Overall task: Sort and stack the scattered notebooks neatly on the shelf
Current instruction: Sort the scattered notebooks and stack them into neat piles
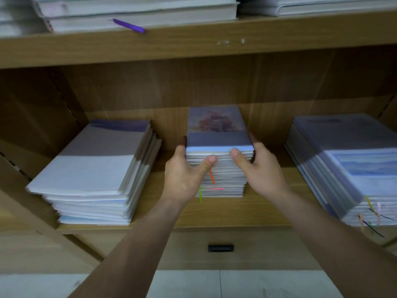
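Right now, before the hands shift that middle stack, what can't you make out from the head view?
Head view only:
Middle stack: its side edges, hidden by the left hand and right hand gripping it.
Its cover print: blurred.
Notebook count in any stack: page edges too fine.
Right stack: cut off by the frame's right edge.
Upper-shelf piles: cut off by the top edge.
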A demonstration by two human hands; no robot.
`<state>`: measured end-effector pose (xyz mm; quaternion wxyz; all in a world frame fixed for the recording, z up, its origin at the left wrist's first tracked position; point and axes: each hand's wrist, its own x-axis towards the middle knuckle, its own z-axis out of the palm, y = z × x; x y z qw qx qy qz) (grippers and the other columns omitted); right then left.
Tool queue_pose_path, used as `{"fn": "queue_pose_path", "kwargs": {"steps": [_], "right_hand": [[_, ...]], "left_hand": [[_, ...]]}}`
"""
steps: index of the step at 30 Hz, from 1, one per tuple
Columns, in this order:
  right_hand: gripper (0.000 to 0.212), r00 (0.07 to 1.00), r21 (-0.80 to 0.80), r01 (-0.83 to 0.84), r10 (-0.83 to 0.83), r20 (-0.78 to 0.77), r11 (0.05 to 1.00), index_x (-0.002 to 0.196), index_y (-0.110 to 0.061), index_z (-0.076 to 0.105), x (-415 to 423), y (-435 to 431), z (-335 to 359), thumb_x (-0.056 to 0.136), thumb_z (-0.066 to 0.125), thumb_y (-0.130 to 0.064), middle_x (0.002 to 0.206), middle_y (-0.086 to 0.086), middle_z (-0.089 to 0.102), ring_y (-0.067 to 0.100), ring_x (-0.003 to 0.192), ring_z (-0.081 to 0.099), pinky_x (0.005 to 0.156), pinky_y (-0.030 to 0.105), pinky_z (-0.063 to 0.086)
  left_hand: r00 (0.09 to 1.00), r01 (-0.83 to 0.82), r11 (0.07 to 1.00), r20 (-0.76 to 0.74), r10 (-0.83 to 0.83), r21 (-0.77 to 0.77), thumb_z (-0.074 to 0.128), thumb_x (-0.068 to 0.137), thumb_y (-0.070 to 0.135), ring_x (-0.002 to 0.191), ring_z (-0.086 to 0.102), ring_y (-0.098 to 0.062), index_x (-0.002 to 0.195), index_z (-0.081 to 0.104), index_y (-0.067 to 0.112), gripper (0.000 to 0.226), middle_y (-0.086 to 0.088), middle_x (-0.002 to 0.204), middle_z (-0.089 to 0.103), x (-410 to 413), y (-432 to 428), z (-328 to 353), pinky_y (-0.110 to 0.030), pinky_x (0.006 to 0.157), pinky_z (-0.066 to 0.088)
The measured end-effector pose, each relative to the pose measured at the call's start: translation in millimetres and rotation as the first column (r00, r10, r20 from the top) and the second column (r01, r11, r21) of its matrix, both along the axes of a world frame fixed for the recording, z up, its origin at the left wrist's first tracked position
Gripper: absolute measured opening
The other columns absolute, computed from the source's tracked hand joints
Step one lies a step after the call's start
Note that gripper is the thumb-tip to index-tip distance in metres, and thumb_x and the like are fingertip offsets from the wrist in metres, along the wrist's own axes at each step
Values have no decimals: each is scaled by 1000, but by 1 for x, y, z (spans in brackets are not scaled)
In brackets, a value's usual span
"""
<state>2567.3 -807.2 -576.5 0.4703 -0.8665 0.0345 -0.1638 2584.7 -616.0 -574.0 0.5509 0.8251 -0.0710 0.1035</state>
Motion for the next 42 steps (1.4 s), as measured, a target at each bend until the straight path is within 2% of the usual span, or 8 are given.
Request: {"fn": "queue_pose_path", "kwargs": {"steps": [3, 10, 20, 27, 30, 35, 38, 42], "right_hand": [[32, 1000, -45, -11, 11, 8, 999, 107, -26, 53, 0, 4, -3, 90, 63, -52, 98, -9, 65, 12, 91, 65, 72, 29, 50], [33, 999, -97, -48, 48, -3, 994, 113, -24, 53, 4, 0, -2, 92, 61, -49, 105, -7, 63, 13, 96, 63, 79, 30, 50], [39, 998, -58, -60, 58, -36, 997, 117, -22, 53, 3, -4, 0, 91, 62, -50, 110, -5, 65, 15, 100, 64, 83, 35, 52], [71, 990, 57, -132, 135, -35, 990, 133, -24, 52, 1, -15, 0, 77, 57, -67, 122, -8, 65, 10, 111, 62, 93, 36, 52], [67, 991, 14, -117, 117, -66, 993, 131, -20, 53, 5, -14, 0, 81, 50, -64, 118, -7, 64, 12, 108, 60, 87, 33, 49], [47, 978, 38, -150, 154, -142, 988, 120, -28, 43, 6, -9, -2, 88, 44, -62, 115, -4, 63, 11, 102, 61, 86, 35, 51], [34, 978, 37, -141, 145, -151, 989, 118, -29, 43, 6, -9, -1, 96, 48, -54, 114, -6, 62, 12, 104, 61, 89, 38, 52], [38, 988, -56, -112, 106, -113, 992, 123, -30, 48, -9, -11, 1, 95, 51, -56, 118, -11, 62, 10, 107, 59, 89, 35, 48]], "left_hand": [[1000, -18, 999, 22, 19, -27, 78, 80, 42, 88, 63, 11, 110, 56, 25, 41, 12, 98, 69, 0, 0, -3, -7, 69, 50], [999, 8, 998, 46, -11, 62, 73, 83, 48, 98, 66, -5, 119, 55, 24, 46, 9, 107, 70, 8, 6, -11, -38, 87, 57], [1000, 11, 992, 14, -13, 129, 72, 82, 50, 95, 66, -4, 111, 57, 27, 40, 12, 101, 69, 9, 8, -10, -31, 84, 56], [999, 2, 996, 35, -5, 92, 64, 85, 54, 90, 66, -4, 103, 57, 23, 37, 8, 99, 69, 7, 2, -2, -22, 74, 54], [1000, -4, 995, 17, 3, 96, 63, 89, 49, 87, 64, -3, 101, 56, 23, 29, 7, 99, 67, 11, -1, -2, -10, 64, 48], [999, 54, 998, -12, -53, 46, 64, 89, 48, 98, 65, -9, 98, 47, 40, 21, 4, 109, 67, 13, 2, -5, -34, 85, 56], [997, 72, 996, -34, -70, 47, 65, 88, 49, 97, 66, -9, 99, 52, 39, 19, 5, 108, 68, 13, 5, -1, -34, 85, 56], [1000, 19, 983, -14, -16, 181, 61, 89, 55, 79, 63, -5, 108, 57, 21, 39, 8, 91, 67, 6, 14, 5, -16, 63, 47]]}}
